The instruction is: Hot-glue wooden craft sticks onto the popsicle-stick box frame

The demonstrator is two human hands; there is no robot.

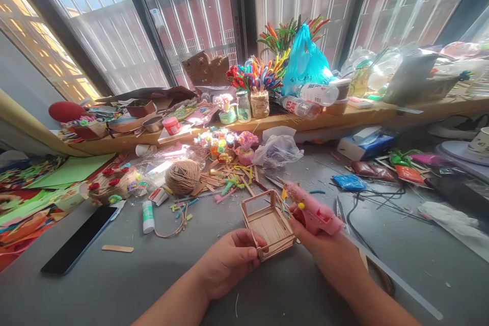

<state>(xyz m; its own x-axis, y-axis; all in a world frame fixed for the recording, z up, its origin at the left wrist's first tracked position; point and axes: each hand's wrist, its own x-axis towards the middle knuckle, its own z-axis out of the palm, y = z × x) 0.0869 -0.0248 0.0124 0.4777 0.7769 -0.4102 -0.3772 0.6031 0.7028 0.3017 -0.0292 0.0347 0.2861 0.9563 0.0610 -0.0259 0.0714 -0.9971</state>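
Observation:
My left hand [233, 261] pinches the near left corner of a small open frame box [270, 228] made of wooden craft sticks. The box has a slatted floor and thin rails around its top. In my right hand [324, 249] is a pink hot glue gun [315, 209], its body angled up and left above the box's right side. The right fingers wrap the gun and are partly hidden behind it. Its nozzle end lies close to the box's far right corner. Beyond the box, loose craft sticks [219, 178] lie in a heap.
A ball of twine [182, 177], a glue stick [148, 217], a phone [78, 240] and a single craft stick [117, 248] lie to the left. A dark cable [355, 214] runs on the right. Pipe-cleaner flowers, bottles and a blue bag [307, 63] crowd the back ledge.

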